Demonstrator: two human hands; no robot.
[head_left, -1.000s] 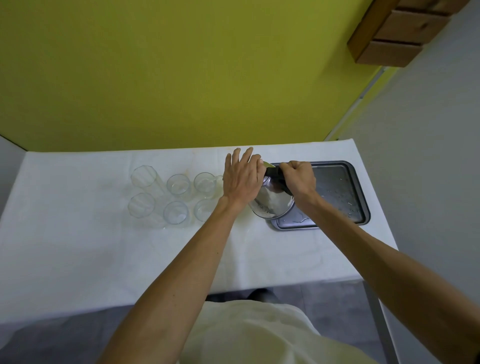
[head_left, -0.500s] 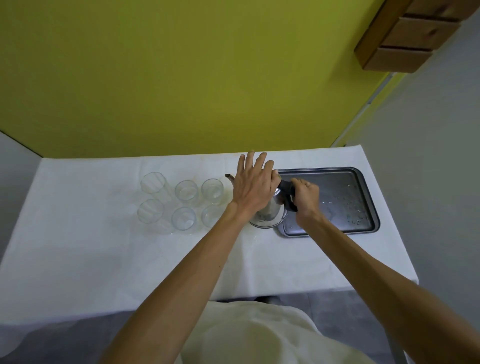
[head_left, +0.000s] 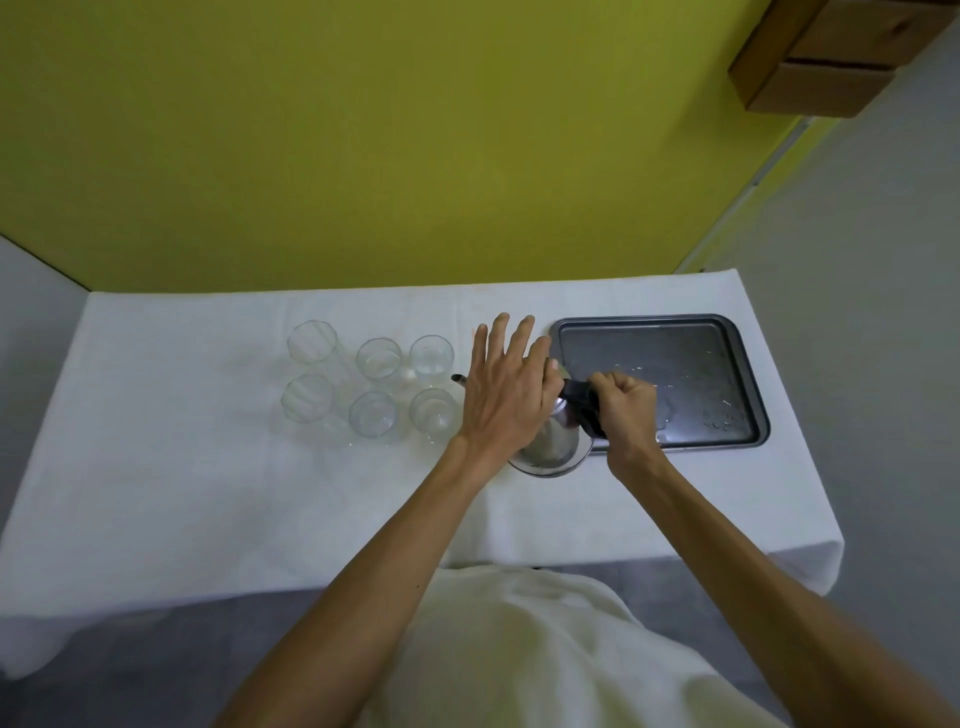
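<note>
- My left hand (head_left: 506, 400) lies flat on top of the kettle (head_left: 553, 449), with the fingers straight, spread and pointing away from me.
- My right hand (head_left: 626, 410) is curled tight round the kettle's handle (head_left: 582, 400), a black, matte, strap-shaped piece.
- So both hands are on the same kettle, close together but not touching each other.
- The kettle is polished steel, round and wide at the base, and its shiny side mirrors the white cloth.
- Its thin dark spout (head_left: 457, 378) pokes out from under my left hand towards the glasses.
- The kettle stands between the glasses and the tray (head_left: 727, 319), right at the tray's near left corner. I cannot tell whether its base sits flat on the cloth.
- The tray is one shallow rectangle of dark grey metal with rounded corners and a raised rim, and water drops are scattered over its floor.
- There are six glasses (head_left: 374, 358), clear, smooth and round, and they stand upright in two rows of three to the left of the kettle.
- The two leftmost glasses look taller than the other four.
- The table (head_left: 208, 493) is covered in a plain white cloth with faint creases, which hangs over the near edge.
- Behind it is a flat yellow-green wall (head_left: 363, 130).
- A boxy wooden shelf (head_left: 841, 47) shows grain at the top right.
- My shirt (head_left: 519, 649) is soft and off-white.
</note>
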